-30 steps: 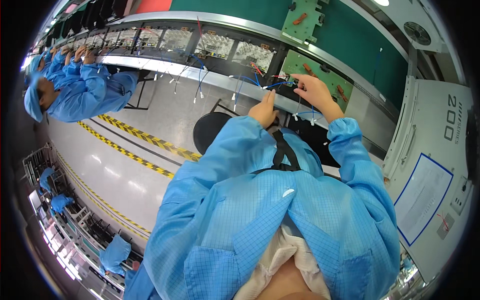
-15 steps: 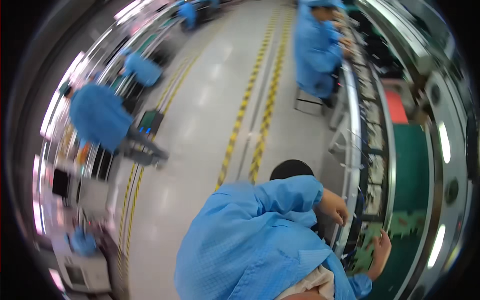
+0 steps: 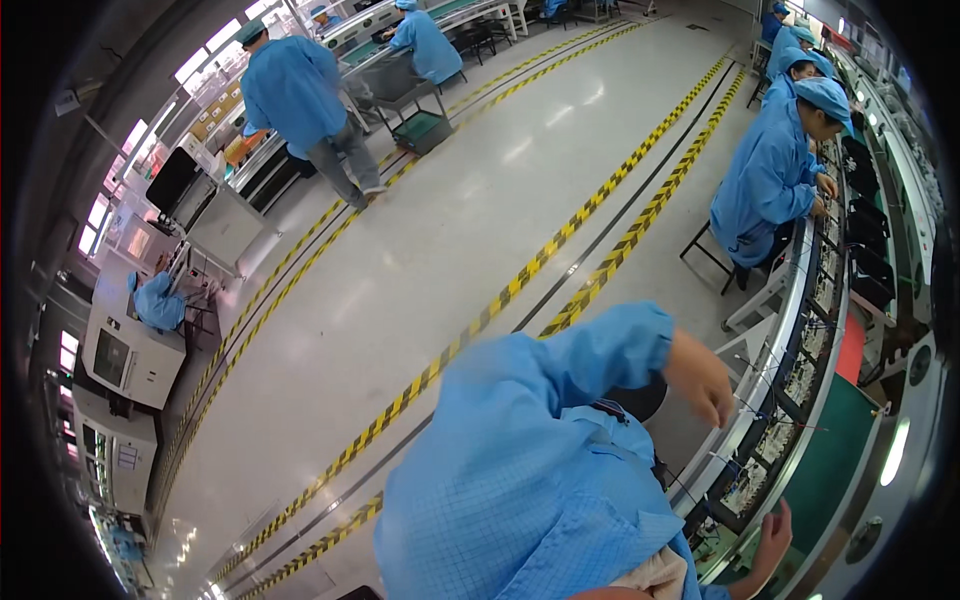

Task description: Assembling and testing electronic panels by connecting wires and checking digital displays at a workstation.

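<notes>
Your hands are apart, both over at the right of your view. Your left hand (image 3: 703,382) is between 3 and 4 o'clock, beside the bench's silver front edge (image 3: 788,305), with its fingers bent downward; you cannot tell here whether the fingertips touch anything. Your right hand (image 3: 772,545) is lower, between 4 and 5 o'clock, fingers raised and loosely spread, with nothing seen in its grip.

The row of pale circuit boards (image 3: 774,440) lies along the bench at 4 o'clock, in dark frames, nearest to both hands. Thin wires (image 3: 800,426) trail across the boards, some reaching over the front edge. A green board (image 3: 708,540) lies between 4 and 5 o'clock, partly hidden by your sleeve. Beyond the row, near 4 o'clock, is a green mat (image 3: 845,440), with a red panel (image 3: 849,350) at 3.

Your blue smock (image 3: 520,450) fills 6 to 4 o'clock, and a black stool (image 3: 640,398) shows behind its left sleeve. At 2 o'clock a seated co-worker (image 3: 765,185) faces the same bench. Between 10 and 11, a standing person (image 3: 295,90) is beside another bench, with a grey cart (image 3: 390,85) near 11.
</notes>
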Available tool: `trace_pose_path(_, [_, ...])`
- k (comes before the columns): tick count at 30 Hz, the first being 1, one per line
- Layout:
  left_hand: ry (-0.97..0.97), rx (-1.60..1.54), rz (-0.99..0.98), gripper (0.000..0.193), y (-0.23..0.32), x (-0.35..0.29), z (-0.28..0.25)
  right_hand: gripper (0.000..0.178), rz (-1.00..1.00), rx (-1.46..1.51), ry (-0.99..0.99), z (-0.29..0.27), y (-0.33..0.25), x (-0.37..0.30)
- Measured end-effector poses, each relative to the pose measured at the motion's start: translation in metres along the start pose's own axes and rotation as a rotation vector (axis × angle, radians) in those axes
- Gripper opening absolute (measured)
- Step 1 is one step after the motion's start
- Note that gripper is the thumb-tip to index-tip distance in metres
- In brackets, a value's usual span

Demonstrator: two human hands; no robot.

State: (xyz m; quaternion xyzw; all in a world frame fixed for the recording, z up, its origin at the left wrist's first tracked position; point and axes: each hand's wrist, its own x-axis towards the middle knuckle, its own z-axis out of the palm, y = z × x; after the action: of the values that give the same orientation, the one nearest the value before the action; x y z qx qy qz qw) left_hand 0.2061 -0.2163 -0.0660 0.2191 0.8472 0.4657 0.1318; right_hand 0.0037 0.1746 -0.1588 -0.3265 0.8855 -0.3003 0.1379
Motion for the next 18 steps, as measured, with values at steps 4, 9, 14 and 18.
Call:
trace_pose_path(4, [-0.234, 0.170, 0.089, 0.030, -0.017, 0.094, 0.034, 0.045, 0.410, -0.227, -0.265, -0.014, -0.048, -0.062])
trace_pose_path(9, [-0.238, -0.026, 0.603, 0.026, 0.022, 0.154, 0.105, 0.042, 0.430, -0.279, -0.316, 0.030, 0.060, -0.116])
trace_pose_path(14, [-0.177, -0.130, 0.822, 0.019, 0.003, 0.200, 0.197, 0.039, 0.415, -0.297, -0.378, 0.071, 0.139, -0.146])
trace_pose_path(18, [-0.305, -0.249, 0.750, 0.019, 0.005, 0.199, 0.214, 0.037, 0.405, -0.269, -0.372, 0.102, 0.204, -0.192])
